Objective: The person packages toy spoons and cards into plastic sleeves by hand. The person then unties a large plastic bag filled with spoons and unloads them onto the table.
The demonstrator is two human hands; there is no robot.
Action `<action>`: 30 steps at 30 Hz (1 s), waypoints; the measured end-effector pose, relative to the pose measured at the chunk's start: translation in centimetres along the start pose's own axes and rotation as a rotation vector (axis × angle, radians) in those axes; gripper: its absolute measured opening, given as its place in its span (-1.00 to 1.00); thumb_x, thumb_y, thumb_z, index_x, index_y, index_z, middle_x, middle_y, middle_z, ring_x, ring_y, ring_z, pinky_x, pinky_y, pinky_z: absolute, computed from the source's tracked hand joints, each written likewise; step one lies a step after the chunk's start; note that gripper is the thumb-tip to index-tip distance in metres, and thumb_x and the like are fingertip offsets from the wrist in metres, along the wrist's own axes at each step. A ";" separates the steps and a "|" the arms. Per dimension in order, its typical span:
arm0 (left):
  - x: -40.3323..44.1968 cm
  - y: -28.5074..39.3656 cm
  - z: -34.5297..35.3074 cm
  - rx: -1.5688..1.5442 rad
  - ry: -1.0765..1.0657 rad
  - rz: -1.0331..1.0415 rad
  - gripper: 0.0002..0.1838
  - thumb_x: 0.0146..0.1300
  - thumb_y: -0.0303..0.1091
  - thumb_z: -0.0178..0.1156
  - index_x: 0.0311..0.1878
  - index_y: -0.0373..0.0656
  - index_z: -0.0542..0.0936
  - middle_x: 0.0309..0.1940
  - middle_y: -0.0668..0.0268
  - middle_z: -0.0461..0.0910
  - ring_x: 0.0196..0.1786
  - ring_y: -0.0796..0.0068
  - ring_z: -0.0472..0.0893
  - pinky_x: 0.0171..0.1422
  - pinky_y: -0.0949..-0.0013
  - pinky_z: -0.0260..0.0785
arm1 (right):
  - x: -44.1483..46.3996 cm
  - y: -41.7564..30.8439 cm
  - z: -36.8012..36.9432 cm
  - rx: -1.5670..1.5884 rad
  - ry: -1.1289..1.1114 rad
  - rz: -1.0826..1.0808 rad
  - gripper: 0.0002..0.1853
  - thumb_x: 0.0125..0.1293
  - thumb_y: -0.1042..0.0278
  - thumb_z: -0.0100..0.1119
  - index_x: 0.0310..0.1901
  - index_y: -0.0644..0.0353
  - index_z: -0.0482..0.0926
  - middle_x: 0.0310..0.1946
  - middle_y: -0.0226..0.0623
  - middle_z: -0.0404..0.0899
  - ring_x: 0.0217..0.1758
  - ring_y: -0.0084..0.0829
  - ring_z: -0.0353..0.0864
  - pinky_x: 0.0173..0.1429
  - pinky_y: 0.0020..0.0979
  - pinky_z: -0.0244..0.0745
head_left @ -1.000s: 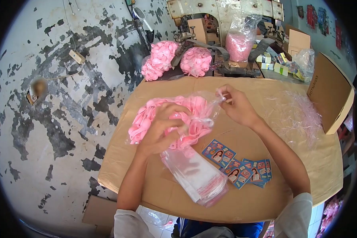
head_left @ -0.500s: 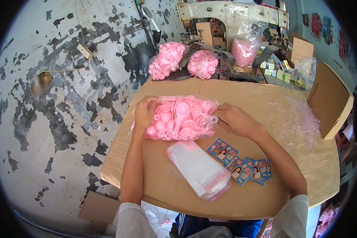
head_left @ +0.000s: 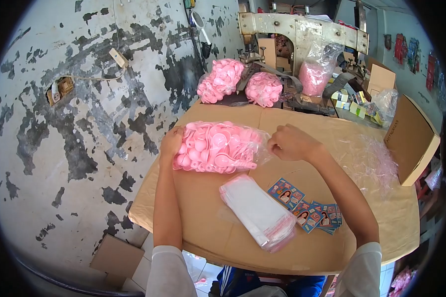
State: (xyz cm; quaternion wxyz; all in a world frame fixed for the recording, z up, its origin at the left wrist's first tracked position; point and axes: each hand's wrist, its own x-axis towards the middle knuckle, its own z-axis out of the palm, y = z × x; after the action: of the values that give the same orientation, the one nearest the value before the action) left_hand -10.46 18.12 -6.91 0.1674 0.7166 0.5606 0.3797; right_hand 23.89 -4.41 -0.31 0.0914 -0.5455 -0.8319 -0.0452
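Nearest lay the plastic sleeves (head_left: 257, 210) and blue cards (head_left: 308, 217). Beyond, on the table (head_left: 198, 213), was a bag of pink scoops (head_left: 215, 147) — left hand (head_left: 171, 141) against one end, right hand (head_left: 291, 142) curled by the other; I couldn't tell whether either gripped it. Farther sat more pink bags (head_left: 264, 90).

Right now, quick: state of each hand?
Left hand: on the bag of pink scoops, left end; grip unclear.
Right hand: curled closed at the bag's right end; hold unclear.
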 end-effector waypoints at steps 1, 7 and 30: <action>0.2 0.0 0.0 0.002 -0.026 -0.014 -0.45 0.31 0.13 -0.06 0.10 -0.01 0.68 0.00 0.07 0.69 0.12 -0.05 0.62 0.24 0.08 0.40 | 0.6 0.1 0.9 0.032 0.012 0.004 -0.68 0.09 0.45 0.12 -0.10 0.07 0.71 -0.46 -0.11 0.66 -0.23 -0.07 0.64 -0.04 -0.09 0.53; 0.1 0.0 0.1 -0.082 0.009 -0.023 -0.52 0.28 0.09 0.02 0.01 0.00 0.72 -0.13 0.06 0.72 0.05 -0.01 0.66 0.18 0.14 0.43 | 1.7 -0.9 1.1 0.238 0.210 0.089 -0.49 0.16 0.42 0.15 0.22 0.20 0.51 -0.38 -0.02 0.70 -0.36 -0.05 0.69 -0.18 -0.14 0.57; 0.3 -0.8 -0.9 0.173 0.099 -0.128 -0.34 0.27 0.36 0.03 0.11 0.01 0.66 0.02 0.06 0.68 0.12 -0.10 0.62 0.19 0.00 0.44 | 5.2 0.8 3.3 0.282 0.029 0.040 -0.20 0.16 0.27 0.40 0.40 0.29 0.24 0.22 0.10 0.47 0.25 -0.04 0.44 0.37 -0.11 0.31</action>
State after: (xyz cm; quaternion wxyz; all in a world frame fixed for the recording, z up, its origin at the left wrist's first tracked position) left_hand -11.67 18.47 -6.78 0.1008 0.6714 0.6436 0.3533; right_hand 22.26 1.19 -2.52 0.1801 -0.5431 -0.8175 0.0660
